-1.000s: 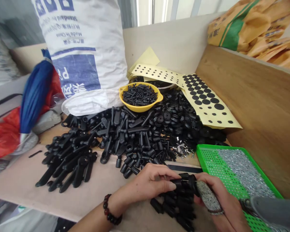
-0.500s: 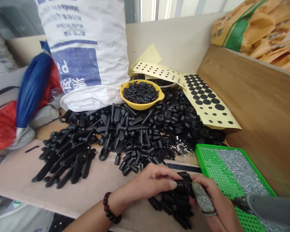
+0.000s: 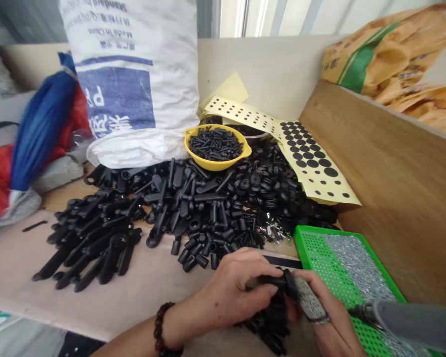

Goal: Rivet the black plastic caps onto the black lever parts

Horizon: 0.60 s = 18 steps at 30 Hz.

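Note:
My left hand [image 3: 232, 287], with a beaded bracelet on its wrist, pinches a black plastic cylinder part [image 3: 277, 280] between thumb and index finger. At its right end sits a round black piece [image 3: 292, 285], with my right hand [image 3: 329, 317] closed on it. A grey speckled wrap covers one finger of that hand; its other fingertips are mostly hidden. Below both hands lies a small heap of black plastic parts [image 3: 269, 327]. Just right of my right hand, a grey power screwdriver [image 3: 412, 320] points left over the green tray [image 3: 301, 243].
Silvery screws [image 3: 360, 263] fill part of the tray. Ahead lie piles of black crank handles [image 3: 100, 238], short cylinders [image 3: 196, 248] and discs [image 3: 263, 173]. Behind them stand a yellow bowl [image 3: 217, 164] of black screw-like pieces and a white sack [image 3: 171, 74]. A wooden board [image 3: 394, 173] bounds the right side.
My left hand has shifted its grip on the black cylinder part, and its fingers have turned over it. The camera view has moved slightly. The right hand keeps its hold.

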Tool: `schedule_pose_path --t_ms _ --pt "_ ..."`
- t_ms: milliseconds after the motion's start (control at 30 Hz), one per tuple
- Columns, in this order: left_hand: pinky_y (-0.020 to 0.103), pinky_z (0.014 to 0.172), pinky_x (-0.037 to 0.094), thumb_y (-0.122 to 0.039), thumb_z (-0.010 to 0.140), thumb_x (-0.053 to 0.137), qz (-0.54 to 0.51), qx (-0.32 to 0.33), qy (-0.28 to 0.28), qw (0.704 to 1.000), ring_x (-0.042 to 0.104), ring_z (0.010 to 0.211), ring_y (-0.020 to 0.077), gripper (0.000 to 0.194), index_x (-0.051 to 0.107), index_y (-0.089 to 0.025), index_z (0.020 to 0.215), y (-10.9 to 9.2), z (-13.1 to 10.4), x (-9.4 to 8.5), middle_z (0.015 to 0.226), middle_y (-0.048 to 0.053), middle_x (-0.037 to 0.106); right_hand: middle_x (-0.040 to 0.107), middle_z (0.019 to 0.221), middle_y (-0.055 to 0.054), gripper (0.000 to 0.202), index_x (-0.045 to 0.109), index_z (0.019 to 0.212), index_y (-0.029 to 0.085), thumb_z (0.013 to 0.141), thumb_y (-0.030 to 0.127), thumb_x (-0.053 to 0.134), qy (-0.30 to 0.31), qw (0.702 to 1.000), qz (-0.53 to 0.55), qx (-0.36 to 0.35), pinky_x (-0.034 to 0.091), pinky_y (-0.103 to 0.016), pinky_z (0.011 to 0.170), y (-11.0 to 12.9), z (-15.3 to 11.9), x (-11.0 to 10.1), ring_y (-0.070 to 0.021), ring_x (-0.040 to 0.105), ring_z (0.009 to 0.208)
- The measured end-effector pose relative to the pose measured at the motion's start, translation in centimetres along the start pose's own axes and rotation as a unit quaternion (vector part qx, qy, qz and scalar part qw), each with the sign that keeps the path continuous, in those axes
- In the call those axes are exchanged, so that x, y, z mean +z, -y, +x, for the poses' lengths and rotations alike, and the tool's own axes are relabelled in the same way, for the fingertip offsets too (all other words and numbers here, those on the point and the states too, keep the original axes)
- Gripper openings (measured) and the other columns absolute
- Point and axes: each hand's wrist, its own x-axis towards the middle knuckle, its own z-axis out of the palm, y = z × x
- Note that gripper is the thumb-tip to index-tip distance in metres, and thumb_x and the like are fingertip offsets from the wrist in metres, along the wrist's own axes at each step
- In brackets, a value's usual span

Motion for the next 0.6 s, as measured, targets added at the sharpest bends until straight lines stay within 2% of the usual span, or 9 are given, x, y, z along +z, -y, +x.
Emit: schedule_pose_path --t_ms 167,267,333,433,533,600 --pt "0.027 0.075 0.049 -0.01 0.085 0.046 0.121 0.15 -0.023 0.981 0.056 0.08 0.0156 0.021 0.064 -0.012 0.096 0.2 0.1 0.3 0.085 0.008 0.065 0.051 0.053 0.003 0.037 0.059 0.082 0.021 0.088 0.055 0.044 0.056 0.986 0.142 0.06 0.038 -0.023 0.048 -0.3 0.7 0.4 -0.0134 0.047 0.05" --pt "0.028 0.077 0.049 -0.009 0.088 0.044 0.142 0.185 -0.038 0.972 0.055 0.083 0.0167 0.022 0.061 -0.012 0.1 0.2 0.1 0.4 0.087 0.01 0.064 0.049 0.053 0.002 0.041 0.055 0.067 0.02 0.086 0.056 0.047 0.059 0.975 0.208 0.061 0.037 -0.024 0.047 0.4 0.7 1.0 -0.0123 0.043 0.048" --pt "0.028 0.078 0.049 -0.015 0.09 0.047 0.107 0.167 -0.044 0.979 0.057 0.083 0.0168 0.02 0.06 -0.012 0.104 0.1 0.0 0.4 0.088 0.009 0.065 0.049 0.055 0.001 0.039 0.056 0.067 0.02 0.084 0.054 0.051 0.047 0.973 0.219 0.056 0.037 -0.024 0.047 0.4 0.7 1.1 -0.0122 0.043 0.05" --pt "0.025 0.072 0.048 -0.03 0.089 0.054 0.027 0.056 -0.029 0.998 0.06 0.077 0.0157 0.024 0.064 -0.014 0.103 -0.2 -0.1 0.3 0.084 0.006 0.068 0.05 0.058 0.002 0.033 0.061 0.079 0.02 0.085 0.051 0.052 0.041 0.978 0.199 0.037 0.038 -0.024 0.052 -0.1 0.7 1.0 -0.013 0.045 0.054" --pt "0.021 0.063 0.046 -0.028 0.088 0.056 -0.032 -0.07 -0.012 0.997 0.062 0.067 0.0135 0.02 0.07 -0.015 0.093 -0.3 -0.1 0.3 0.077 0.003 0.07 0.051 0.053 0.001 0.039 0.059 0.07 0.02 0.085 0.054 0.05 0.04 0.982 0.178 0.042 0.038 -0.024 0.053 -0.3 0.7 0.9 -0.0131 0.046 0.052" --pt "0.02 0.063 0.046 -0.025 0.087 0.057 -0.044 -0.087 -0.022 0.995 0.063 0.067 0.0133 0.019 0.071 -0.014 0.09 -0.3 -0.1 0.4 0.076 0.003 0.071 0.052 0.05 0.001 0.044 0.056 0.063 0.02 0.083 0.058 0.051 0.046 0.978 0.194 0.057 0.038 -0.024 0.051 0.2 0.6 1.1 -0.0125 0.045 0.049"
